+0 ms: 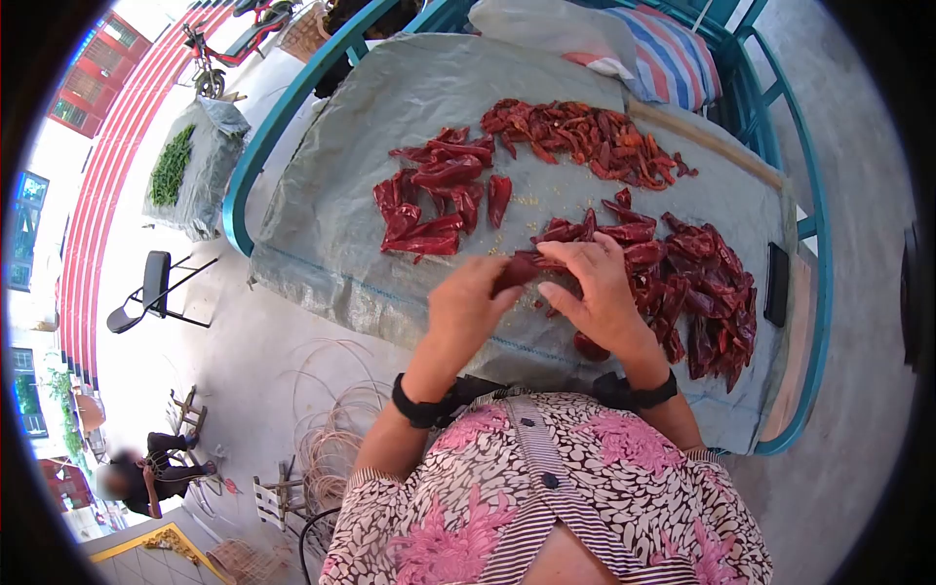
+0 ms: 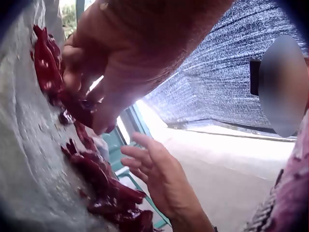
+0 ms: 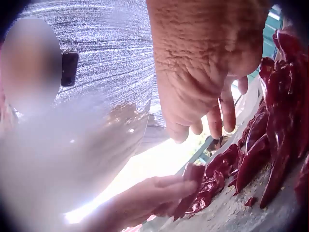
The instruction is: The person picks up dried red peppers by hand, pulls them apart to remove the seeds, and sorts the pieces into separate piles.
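A dark red dried chili pepper (image 1: 515, 273) is held in my left hand (image 1: 468, 300), pinched between thumb and fingers over the front of the sheet. Just to its right is my right hand (image 1: 597, 292), fingers spread and relaxed, at the near edge of a pile of whole chilies (image 1: 697, 283). In the right wrist view the right hand (image 3: 203, 77) has nothing between its fingers, and the left hand (image 3: 149, 195) grips the pepper (image 3: 189, 186) below it. Part of that pepper is hidden by the left fingers.
A second chili pile (image 1: 434, 195) lies at left, and smaller dried pieces (image 1: 595, 141) lie at the back. Pale seeds dot the grey sheet (image 1: 331, 205). A phone-like black object (image 1: 776, 283) is near the right rail. Teal bars (image 1: 819, 292) frame the surface; a striped sack (image 1: 668, 58) lies behind.
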Motion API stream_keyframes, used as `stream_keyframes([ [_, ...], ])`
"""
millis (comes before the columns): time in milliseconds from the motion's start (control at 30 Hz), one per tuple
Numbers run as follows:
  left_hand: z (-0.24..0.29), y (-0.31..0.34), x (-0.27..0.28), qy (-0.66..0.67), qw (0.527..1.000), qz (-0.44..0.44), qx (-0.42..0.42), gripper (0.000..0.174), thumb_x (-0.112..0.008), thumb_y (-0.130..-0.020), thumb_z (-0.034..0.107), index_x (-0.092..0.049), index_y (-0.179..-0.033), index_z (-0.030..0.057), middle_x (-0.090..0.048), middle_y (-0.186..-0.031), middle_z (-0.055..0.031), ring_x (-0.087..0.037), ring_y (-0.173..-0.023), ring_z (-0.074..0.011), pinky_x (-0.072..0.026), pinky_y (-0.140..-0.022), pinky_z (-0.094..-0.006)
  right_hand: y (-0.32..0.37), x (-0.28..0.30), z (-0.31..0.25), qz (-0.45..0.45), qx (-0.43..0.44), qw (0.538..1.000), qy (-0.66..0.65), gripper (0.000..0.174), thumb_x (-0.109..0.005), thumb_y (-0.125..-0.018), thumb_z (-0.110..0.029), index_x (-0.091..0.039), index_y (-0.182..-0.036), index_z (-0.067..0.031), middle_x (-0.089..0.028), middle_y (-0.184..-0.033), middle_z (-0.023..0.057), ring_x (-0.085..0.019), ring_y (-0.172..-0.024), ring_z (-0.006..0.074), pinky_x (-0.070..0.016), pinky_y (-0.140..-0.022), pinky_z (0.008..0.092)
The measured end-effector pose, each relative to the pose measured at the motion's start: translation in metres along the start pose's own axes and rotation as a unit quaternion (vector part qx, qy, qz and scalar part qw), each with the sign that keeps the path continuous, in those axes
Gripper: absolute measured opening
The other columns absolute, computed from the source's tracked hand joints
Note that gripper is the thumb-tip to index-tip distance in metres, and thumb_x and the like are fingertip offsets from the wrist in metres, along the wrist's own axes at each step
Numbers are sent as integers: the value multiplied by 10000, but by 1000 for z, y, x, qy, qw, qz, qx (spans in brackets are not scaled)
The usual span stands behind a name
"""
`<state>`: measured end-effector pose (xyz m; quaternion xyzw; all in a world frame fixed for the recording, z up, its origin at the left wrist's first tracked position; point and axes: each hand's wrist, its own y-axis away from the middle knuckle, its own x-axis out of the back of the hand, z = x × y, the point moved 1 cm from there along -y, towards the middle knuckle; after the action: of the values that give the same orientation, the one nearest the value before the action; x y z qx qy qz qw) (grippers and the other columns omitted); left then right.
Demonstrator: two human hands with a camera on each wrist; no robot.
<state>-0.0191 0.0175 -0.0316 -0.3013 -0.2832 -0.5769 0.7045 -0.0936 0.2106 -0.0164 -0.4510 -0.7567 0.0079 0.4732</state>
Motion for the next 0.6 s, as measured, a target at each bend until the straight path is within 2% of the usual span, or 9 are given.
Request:
stream_keyframes([
  [33, 7, -4, -5, 9, 1000, -12, -25, 390, -788, -866, 221, -693, -1228, 110, -706, -1026, -113, -705, -950, -318, -553, -804, -414, 1, -3, 4, 2, -4, 1000, -3, 298, -738, -913, -207, -687, -1195, -127, -722, -1111, 52, -651, -1078, 253, -385, -1095, 500],
  [133, 12, -15, -11, 57, 997, -41, -33, 362, -770, -892, 238, -692, -1224, 116, -691, -1102, -124, -706, -940, -332, -555, -791, -418, 4, -1, 15, 7, -25, 1000, 14, 274, -728, -918, -175, -691, -1184, -123, -728, -1101, 44, -670, -1016, 248, -380, -1094, 493],
  [233, -12, -35, -29, 31, 997, 56, -37, 348, -732, -928, 265, -680, -1242, 126, -643, -1232, -160, -706, -946, -361, -566, -787, -438, 7, 6, 28, 62, -48, 996, 34, 269, -734, -908, -162, -696, -1172, -126, -727, -1074, 41, -673, -999, 244, -385, -1085, 486],
  [333, -22, -51, -39, -81, 996, 30, -11, 311, -673, -968, 252, -664, -1245, 112, -588, -1313, -196, -699, -968, -396, -576, -791, -465, 9, 11, 33, 69, -68, 991, 86, 289, -742, -878, -148, -699, -1164, -136, -703, -1103, 54, -625, -1085, 278, -370, -1092, 482],
  [433, -30, -61, -49, -124, 992, -21, 26, 262, -633, -983, 221, -660, -1211, 93, -579, -1322, -195, -693, -982, -414, -578, -797, -495, 11, 11, 37, 63, -90, 989, 104, 284, -734, -872, -142, -698, -1154, -134, -690, -1144, 64, -583, -1145, 309, -357, -1099, 487],
  [533, -35, -55, -52, -106, 994, 11, 27, 213, -609, -983, 162, -655, -1174, 80, -566, -1348, -185, -680, -1029, -410, -573, -805, -496, 12, 13, 37, 58, -97, 990, 89, 270, -721, -885, -134, -696, -1153, -131, -696, -1137, 69, -595, -1129, 307, -359, -1100, 491],
  [600, -36, -44, -50, -16, 999, 36, 8, 215, -606, -979, 142, -653, -1182, 86, -554, -1370, -183, -667, -1069, -406, -570, -815, -498, 11, 13, 38, 62, -97, 990, 81, 262, -712, -895, -129, -694, -1156, -130, -700, -1138, 73, -603, -1121, 307, -361, -1101, 492],
])
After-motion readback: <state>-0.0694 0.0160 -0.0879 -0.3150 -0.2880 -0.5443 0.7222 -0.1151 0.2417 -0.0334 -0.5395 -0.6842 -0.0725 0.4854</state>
